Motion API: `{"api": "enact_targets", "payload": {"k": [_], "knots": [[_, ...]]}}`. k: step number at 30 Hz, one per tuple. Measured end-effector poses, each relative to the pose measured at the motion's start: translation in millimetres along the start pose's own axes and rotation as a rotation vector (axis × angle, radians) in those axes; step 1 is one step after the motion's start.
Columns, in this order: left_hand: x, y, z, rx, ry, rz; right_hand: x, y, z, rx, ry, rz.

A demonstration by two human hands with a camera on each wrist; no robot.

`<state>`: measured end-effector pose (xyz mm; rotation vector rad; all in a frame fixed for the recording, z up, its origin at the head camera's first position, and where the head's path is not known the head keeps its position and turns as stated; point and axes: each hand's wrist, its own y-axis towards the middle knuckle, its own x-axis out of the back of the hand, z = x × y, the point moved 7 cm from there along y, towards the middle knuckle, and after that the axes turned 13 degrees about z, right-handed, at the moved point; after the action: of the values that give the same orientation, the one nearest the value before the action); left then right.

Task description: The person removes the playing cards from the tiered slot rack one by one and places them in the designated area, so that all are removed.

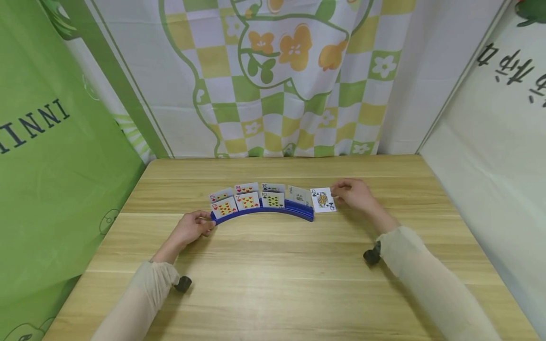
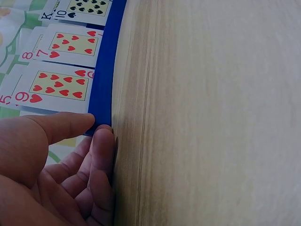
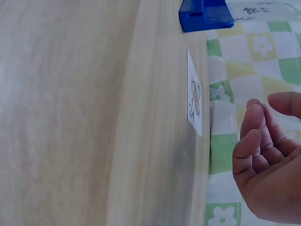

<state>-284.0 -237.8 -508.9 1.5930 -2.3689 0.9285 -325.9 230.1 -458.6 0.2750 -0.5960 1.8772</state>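
Observation:
A curved blue playing card holder [image 1: 265, 210] stands on the table with two rows of playing cards. In front are a nine of hearts [image 2: 59, 87], a seven of hearts [image 2: 73, 47] and a black ten [image 1: 273, 200]. Behind them stand a five, an eight, a king [image 1: 273, 187] and a pale card [image 1: 300, 194]. My left hand [image 1: 193, 228] pinches the holder's left end between thumb and fingers. Flat on the table beside the right end lies a black queen card [image 1: 323, 201]. My right hand [image 3: 268, 160] hovers close by it, fingers loosely bent, thumb apart, nothing between them.
The wooden table [image 1: 273, 274] reaches back to a patterned curtain [image 1: 294, 94]. A green cloth wall [image 1: 64, 156] borders the left side, a white one [image 1: 486, 142] the right. Dark wrist cameras [image 1: 372, 255] hang at both sleeves.

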Motion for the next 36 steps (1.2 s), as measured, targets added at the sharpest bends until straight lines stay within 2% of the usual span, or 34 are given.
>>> {"api": "enact_targets", "payload": {"k": [24,36], "knots": [[1.0,-1.1,-1.7,-0.016,0.02,-0.009,-25.3,-20.9,33.3,0.075,0.02,0.058],[0.4,-2.4,-1.7,-0.014,0.019,-0.017,-30.9,-24.5,39.6,0.101,0.021,0.06]]}}
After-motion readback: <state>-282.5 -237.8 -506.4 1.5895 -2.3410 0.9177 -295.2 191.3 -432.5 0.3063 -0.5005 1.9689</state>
